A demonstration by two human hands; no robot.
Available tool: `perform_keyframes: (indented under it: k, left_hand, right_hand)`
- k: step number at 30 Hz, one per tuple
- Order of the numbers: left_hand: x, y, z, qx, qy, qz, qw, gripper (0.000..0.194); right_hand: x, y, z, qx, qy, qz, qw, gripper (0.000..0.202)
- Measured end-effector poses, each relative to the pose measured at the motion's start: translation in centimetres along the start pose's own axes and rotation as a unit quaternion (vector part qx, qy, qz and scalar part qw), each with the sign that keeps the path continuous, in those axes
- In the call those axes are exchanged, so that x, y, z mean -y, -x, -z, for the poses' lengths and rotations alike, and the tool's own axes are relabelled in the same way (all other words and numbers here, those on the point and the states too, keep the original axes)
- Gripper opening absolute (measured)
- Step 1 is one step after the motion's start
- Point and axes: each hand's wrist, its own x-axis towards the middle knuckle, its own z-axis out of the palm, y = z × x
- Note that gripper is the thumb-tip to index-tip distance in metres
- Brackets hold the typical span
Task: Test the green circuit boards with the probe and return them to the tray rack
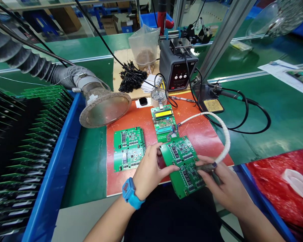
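My left hand (153, 166), with a blue watch on its wrist, grips the left edge of a green circuit board (178, 161), thumb on its face. Two dark digit displays show on that board, which is tilted above the mat's front edge. In my right hand (222, 181) is a probe (206, 167) at the end of a white wrapped cable (227, 137). Its tip meets or hovers over the board's right side; contact is hard to tell. Behind the board lies a programmer board (164, 122) with a lit yellow screen, where the cable's other end runs.
Left of my hands, a stack of similar boards (128, 148) lies on the red mat (141, 117). A fume duct (104, 109) overhangs the mat. Blue bins flank me: boards in the left one (53, 168), red plastic (280, 178) at right. A soldering station (178, 69) stands behind.
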Motion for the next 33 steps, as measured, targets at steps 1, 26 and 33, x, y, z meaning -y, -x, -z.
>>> perform_keyframes:
  k: [1,26,33]
  left_hand:
    - [0.0,0.0,0.0,0.0,0.001,0.0,1.0,0.076]
    - [3.2,1.4,7.3,-0.29,0.297,0.212,0.885,0.056]
    - [6.6,1.2,7.6,-0.33,0.158,0.201,0.909,0.052]
  right_hand:
    - [0.0,0.0,0.0,0.001,-0.001,-0.001,1.0,0.029]
    - [-0.7,-5.7,-2.1,-0.046,-0.205,-0.096,0.973,0.033]
    - [-1.4,-5.7,-3.0,-0.046,-0.141,-0.076,0.986,0.035]
